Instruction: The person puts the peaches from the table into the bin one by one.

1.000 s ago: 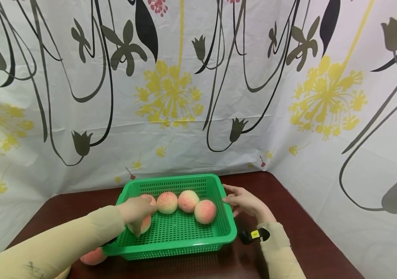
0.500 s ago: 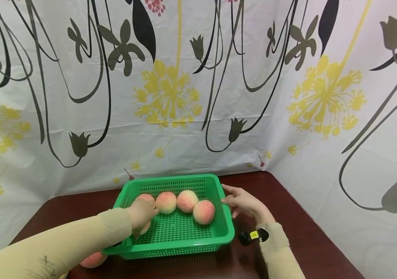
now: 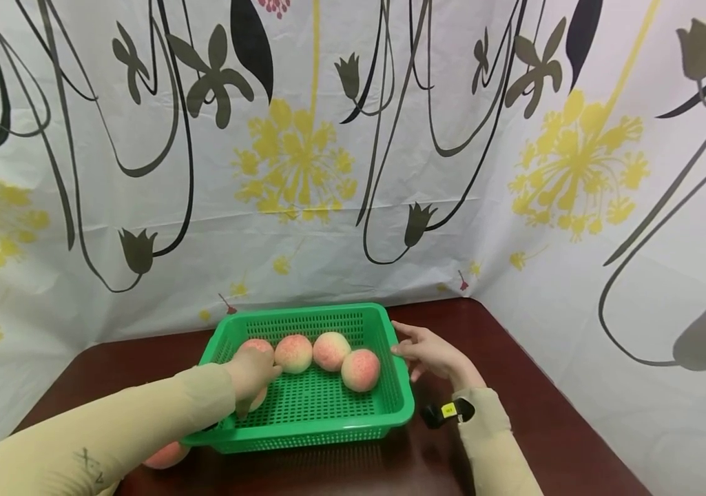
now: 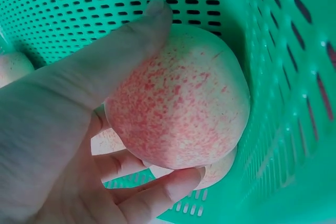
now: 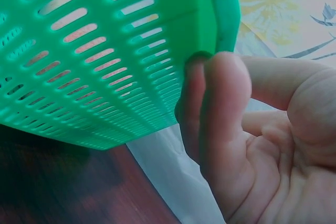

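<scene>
My left hand [image 3: 252,375] reaches into a green plastic basket [image 3: 315,432] at its left end. In the left wrist view its thumb and fingers lie round a pink-speckled peach [image 4: 181,100] close to the basket wall; other peaches show partly beneath and behind it. Several more peaches, such as the rightmost one [image 3: 361,370], sit along the basket's back and right side. At the right end my right hand [image 3: 433,356] touches the rim with extended fingers. The right wrist view shows its fingertips [image 5: 226,72] against the slotted outer wall, below the rim.
Outside the basket, at its front left corner, another peach [image 3: 167,455] lies partly behind the left sleeve. The dark red table [image 3: 514,427] carries the basket. A white flower-printed sheet [image 3: 303,262] hangs behind and along the sides.
The left hand has shifted slightly right and now covers more of the left-end peach. The right hand stays at the rim. The whole view has shifted a little.
</scene>
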Demonstrator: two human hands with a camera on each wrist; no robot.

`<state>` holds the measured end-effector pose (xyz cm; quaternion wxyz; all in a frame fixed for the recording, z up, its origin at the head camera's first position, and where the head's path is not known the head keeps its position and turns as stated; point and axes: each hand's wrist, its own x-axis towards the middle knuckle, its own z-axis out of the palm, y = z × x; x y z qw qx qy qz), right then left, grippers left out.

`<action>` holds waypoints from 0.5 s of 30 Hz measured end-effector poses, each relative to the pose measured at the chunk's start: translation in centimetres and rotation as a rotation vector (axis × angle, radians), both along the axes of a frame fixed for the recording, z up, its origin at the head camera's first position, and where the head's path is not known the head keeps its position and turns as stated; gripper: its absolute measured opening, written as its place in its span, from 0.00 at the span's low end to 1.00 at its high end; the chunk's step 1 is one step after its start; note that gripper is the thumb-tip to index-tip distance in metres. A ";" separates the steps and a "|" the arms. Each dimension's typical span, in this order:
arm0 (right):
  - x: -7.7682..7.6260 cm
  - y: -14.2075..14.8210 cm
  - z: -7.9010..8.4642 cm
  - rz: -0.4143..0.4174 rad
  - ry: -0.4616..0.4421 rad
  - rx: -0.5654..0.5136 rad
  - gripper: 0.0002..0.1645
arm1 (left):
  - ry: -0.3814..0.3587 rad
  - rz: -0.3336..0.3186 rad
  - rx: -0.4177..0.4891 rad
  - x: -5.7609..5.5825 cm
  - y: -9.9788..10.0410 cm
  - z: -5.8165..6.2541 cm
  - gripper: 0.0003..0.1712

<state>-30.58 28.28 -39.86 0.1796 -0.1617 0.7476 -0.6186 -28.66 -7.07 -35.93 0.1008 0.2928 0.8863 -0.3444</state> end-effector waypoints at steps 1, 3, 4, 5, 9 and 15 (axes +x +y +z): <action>0.0 -0.1 0.0 0.002 -0.001 0.000 0.45 | -0.007 0.003 0.018 0.1 -0.1 0.1 0.56; -0.1 -0.2 -0.1 0.009 -0.008 -0.002 0.45 | -0.016 0.008 0.049 0.2 -0.3 0.4 0.55; -0.1 -0.2 -0.2 0.012 -0.009 -0.004 0.45 | -0.018 0.010 0.058 0.2 -0.4 0.5 0.55; -0.1 -0.3 -0.2 0.014 -0.010 -0.006 0.45 | -0.023 0.016 0.067 0.2 -0.4 0.6 0.55; -0.1 -0.3 -0.2 0.010 -0.002 -0.012 0.44 | -0.017 0.031 0.075 0.1 -0.5 1.0 0.52; -0.1 0.0 -0.1 -0.004 0.003 -0.007 0.45 | 0.021 0.009 0.040 -0.2 -0.4 1.3 0.39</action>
